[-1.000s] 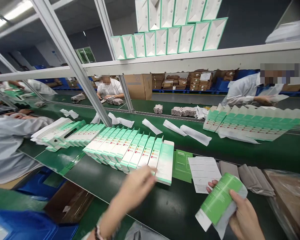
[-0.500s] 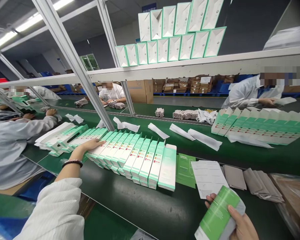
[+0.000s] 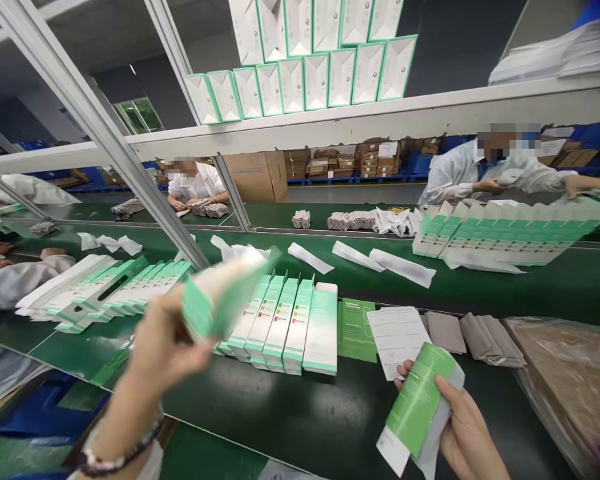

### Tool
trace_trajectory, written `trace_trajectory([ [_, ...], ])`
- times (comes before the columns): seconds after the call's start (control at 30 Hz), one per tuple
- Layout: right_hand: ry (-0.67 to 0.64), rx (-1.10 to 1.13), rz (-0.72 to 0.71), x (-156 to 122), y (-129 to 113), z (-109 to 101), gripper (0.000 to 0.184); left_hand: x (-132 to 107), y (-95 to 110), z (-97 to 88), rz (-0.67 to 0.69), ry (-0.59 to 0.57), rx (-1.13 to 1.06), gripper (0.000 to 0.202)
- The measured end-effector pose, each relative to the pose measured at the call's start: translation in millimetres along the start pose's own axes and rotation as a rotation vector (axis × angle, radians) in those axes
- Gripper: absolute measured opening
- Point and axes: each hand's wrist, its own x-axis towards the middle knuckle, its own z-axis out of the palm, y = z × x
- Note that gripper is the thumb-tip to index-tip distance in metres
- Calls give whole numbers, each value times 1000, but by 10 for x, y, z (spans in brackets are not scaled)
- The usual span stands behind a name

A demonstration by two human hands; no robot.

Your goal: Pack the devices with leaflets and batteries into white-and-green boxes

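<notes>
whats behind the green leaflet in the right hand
A pale grey folded pouch shows behind the green leaflet, gripped by the right hand; the rest of it, covered by the leaflet, cannot be seen.

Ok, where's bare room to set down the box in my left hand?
The biggest patch is the dark green belt between the row of white-and-green boxes and the belt's near edge, left of your right hand. A narrower strip runs beyond the grey pouches, below the white paper strips. It's crowded around the printed sheet and pouches.
</notes>
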Motion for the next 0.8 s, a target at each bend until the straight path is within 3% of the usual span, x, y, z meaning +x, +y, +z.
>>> trace_trajectory([
  [0.03, -27, 23, -5, -42, -16, 56, 55, -141, 187, 252, 175, -44, -160, 36],
  [0.1, -83, 80, -19, -121, -73, 121, 46, -409, 485, 770, 315, -202, -391, 36],
  [0.17, -124, 125, -33, -188, -160, 117, 45, -632, 676, 1219, 275, -408, -558, 44],
  [0.23, -133, 143, -40, -236, -249, 67, 47, -799, 784, 1537, 166, -468, -577, 51],
  [0.3, -99, 151, -66, -261, -300, 2, 47, -917, 839, 1736, 22, -510, -585, 69],
  [0.47, -16, 158, -51, -240, -180, -133, 40, -1123, 873, 2082, -223, -620, -837, 71],
  [0.57, -11, 188, 67, -223, -81, -191, 38, -1187, 883, 2199, -347, -734, -1072, 101],
  [0.63, -24, 202, 135, -217, -59, -217, 39, -1167, 900, 2171, -387, -880, -1177, 105],
  [0.7, -27, 209, 153, -209, -72, -232, 40, -1100, 921, 2077, -359, -969, -1209, 95],
  [0.8, 1, 219, 129, -203, -162, -242, 40, -990, 941, 1939, -322, -913, -1092, 96],
])
